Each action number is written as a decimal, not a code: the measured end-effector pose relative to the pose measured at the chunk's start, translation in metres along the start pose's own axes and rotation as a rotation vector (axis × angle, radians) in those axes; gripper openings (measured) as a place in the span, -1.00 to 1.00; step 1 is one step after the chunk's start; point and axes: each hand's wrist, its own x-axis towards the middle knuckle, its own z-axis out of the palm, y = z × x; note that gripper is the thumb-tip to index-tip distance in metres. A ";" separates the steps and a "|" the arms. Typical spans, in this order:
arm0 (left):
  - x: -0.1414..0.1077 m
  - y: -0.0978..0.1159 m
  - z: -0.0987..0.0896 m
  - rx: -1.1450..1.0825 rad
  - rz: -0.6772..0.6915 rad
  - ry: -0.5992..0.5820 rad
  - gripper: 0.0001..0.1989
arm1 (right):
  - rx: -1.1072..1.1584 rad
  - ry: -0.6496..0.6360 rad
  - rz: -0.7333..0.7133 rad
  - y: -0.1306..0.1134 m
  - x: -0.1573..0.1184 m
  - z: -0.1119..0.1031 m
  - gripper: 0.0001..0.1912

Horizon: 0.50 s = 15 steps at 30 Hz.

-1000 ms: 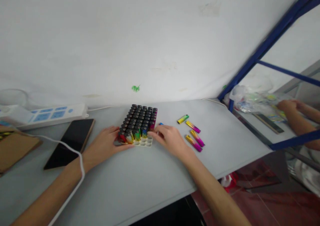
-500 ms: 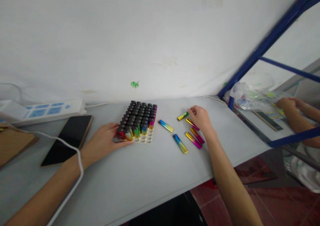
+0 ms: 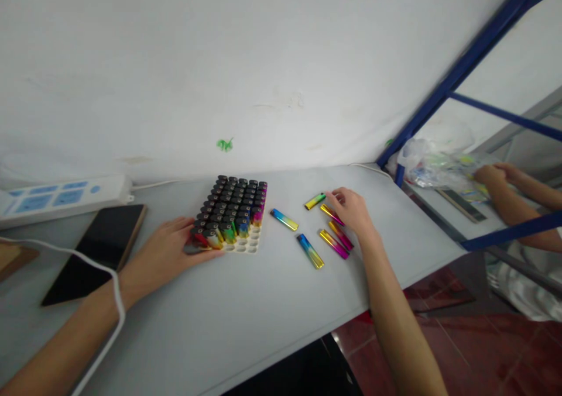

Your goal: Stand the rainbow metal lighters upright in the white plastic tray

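A pale tray (image 3: 253,248) with round holes holds rows of upright lighters (image 3: 232,203) with black tops and shiny coloured bodies. My left hand (image 3: 164,252) is wrapped round the tray's near left corner, its thumb along the front edge. A green-yellow lighter (image 3: 314,202) lies flat on the table, its far end at the pinched fingertips of my right hand (image 3: 349,207). Below that hand lie several magenta-gold lighters (image 3: 334,244). Two blue-yellow lighters (image 3: 284,220) rest between the tray and my right hand.
A phone (image 3: 99,247) and a white power strip (image 3: 65,200) lie at the left, and a white cable (image 3: 115,285) crosses my left forearm. To the right stand a blue metal frame (image 3: 424,112), plastic bags (image 3: 421,162) and another person's arms (image 3: 518,194). A wall backs the table.
The view has shifted slightly, moving everything a little to the left in the picture. My right hand stays by the green-yellow lighter, and my left hand stays on the tray.
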 end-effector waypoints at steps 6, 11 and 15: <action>0.001 -0.003 0.002 0.021 -0.012 -0.017 -0.28 | 0.111 -0.171 0.022 0.011 -0.013 -0.026 -0.67; 0.002 -0.006 0.003 0.014 -0.006 -0.035 -0.30 | 0.178 -0.240 0.034 0.015 -0.016 -0.031 -0.59; 0.002 -0.007 0.004 0.000 0.009 -0.014 -0.31 | 0.146 -0.255 -0.009 0.016 -0.016 -0.024 -0.56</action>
